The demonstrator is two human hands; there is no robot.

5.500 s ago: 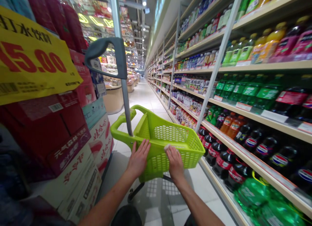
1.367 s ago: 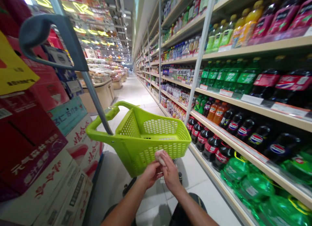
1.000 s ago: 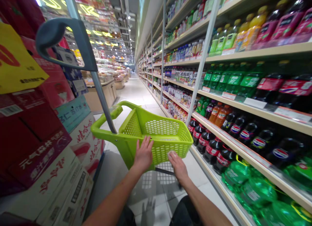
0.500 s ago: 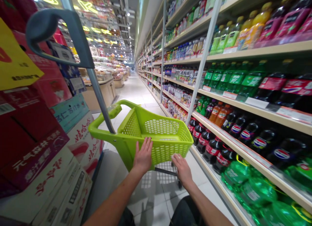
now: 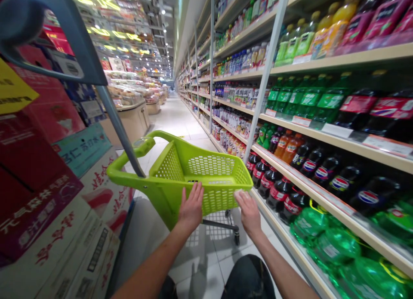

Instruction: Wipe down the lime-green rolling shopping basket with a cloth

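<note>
A lime-green shopping cart (image 5: 211,178) stands in the aisle, its basket wall full of slots. My left hand (image 5: 191,208) lies flat against the near side wall, fingers stretched out and holding nothing. At the basket's near right corner is my right hand (image 5: 248,211), fingers bent together. A small whitish, crumpled-looking thing (image 5: 239,193) shows at its fingertips, close to the basket wall; its kind is unclear. A grey post with a dark blue-grey handle (image 5: 85,53) rises at the cart's left end. A caster wheel (image 5: 236,238) shows below.
Shelves of drinks run along the right, with green soda bottles (image 5: 334,99) and cola bottles (image 5: 280,191) on them. Stacked cartons (image 5: 58,234) stand close on the left. A tiled aisle floor (image 5: 176,114) leads ahead past a display counter (image 5: 135,118).
My right hand has moved up and right, closer to the basket's corner. My left hand stays on the side wall. The cart has shifted slightly left in view, and a knee shows more.
</note>
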